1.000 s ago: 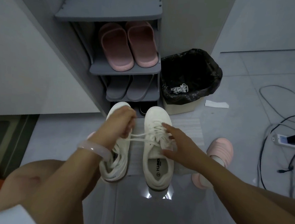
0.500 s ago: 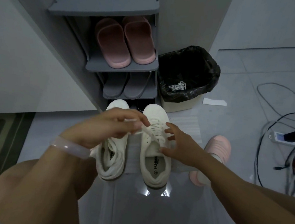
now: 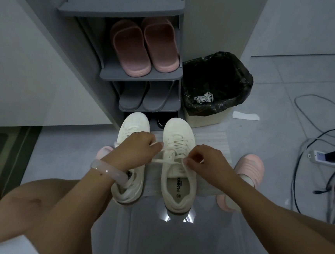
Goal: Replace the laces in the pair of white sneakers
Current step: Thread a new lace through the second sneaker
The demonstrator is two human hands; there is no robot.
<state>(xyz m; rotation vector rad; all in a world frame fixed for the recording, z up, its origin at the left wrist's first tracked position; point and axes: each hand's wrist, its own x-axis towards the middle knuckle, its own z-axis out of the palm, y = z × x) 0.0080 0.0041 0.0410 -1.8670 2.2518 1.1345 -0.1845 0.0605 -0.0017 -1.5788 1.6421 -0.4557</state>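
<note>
Two white sneakers stand side by side on the floor, toes away from me. My left hand (image 3: 135, 150) hovers over the left sneaker (image 3: 135, 124) and pinches one end of the white lace (image 3: 164, 161). The lace runs across the tongue of the right sneaker (image 3: 179, 132), which is laced through its eyelets. On the other side, my right hand (image 3: 208, 163) pinches the lace's other end just above that shoe. Both ends are drawn sideways.
A grey shoe rack (image 3: 140, 76) with pink slippers (image 3: 143, 47) and grey slippers stands just behind the sneakers. A bin with a black liner (image 3: 216, 86) holds old white laces (image 3: 203, 97). Cables and a power strip (image 3: 324, 156) lie at the right. Pink slippers cover my feet.
My right hand left the shoe's side and took the lace's right end. My left hand shifted back left with its end, so the lace is stretched between both hands.
</note>
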